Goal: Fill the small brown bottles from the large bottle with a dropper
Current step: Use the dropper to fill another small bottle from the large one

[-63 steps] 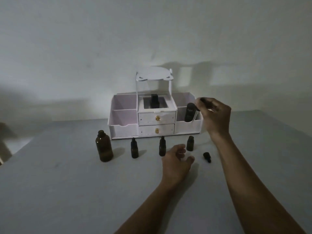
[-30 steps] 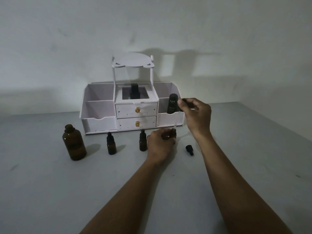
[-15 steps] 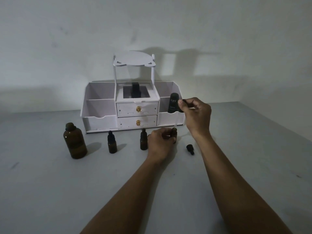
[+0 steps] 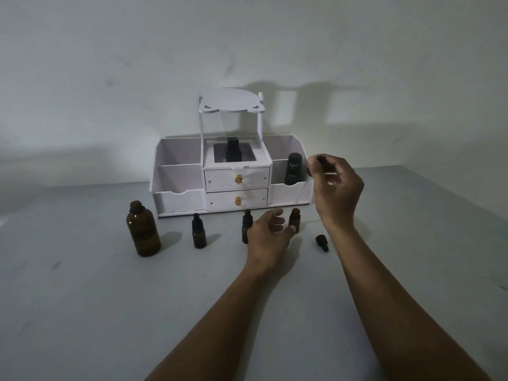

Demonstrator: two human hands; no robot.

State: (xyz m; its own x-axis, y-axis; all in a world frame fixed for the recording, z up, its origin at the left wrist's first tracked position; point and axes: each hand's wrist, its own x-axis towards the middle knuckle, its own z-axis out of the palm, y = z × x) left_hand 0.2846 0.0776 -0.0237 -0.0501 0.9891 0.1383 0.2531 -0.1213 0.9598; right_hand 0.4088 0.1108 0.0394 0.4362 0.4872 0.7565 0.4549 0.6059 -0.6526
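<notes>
The large brown bottle (image 4: 143, 230) stands uncapped at the left of the table. Three small brown bottles stand in a row: a capped one (image 4: 199, 231), a second capped one (image 4: 246, 225) partly behind my left hand, and an uncapped one (image 4: 294, 218). My left hand (image 4: 268, 234) hovers with relaxed fingers just left of the uncapped bottle, its thumb close to the glass. My right hand (image 4: 336, 188) is raised above and to the right, pinching the dark bulb of the dropper (image 4: 313, 166); its glass tube is hard to see.
A white desk organiser (image 4: 181, 200) with two drawers stands behind the bottles, holding a black tube (image 4: 294, 169) in its right bin and a dark bottle (image 4: 233, 151) in the middle. A loose black dropper cap (image 4: 322, 242) lies on the grey table (image 4: 110, 312).
My left hand has let go of the uncapped small bottle and opened beside it. My right hand has lifted the dropper up and to the right, away from the bottle's mouth.
</notes>
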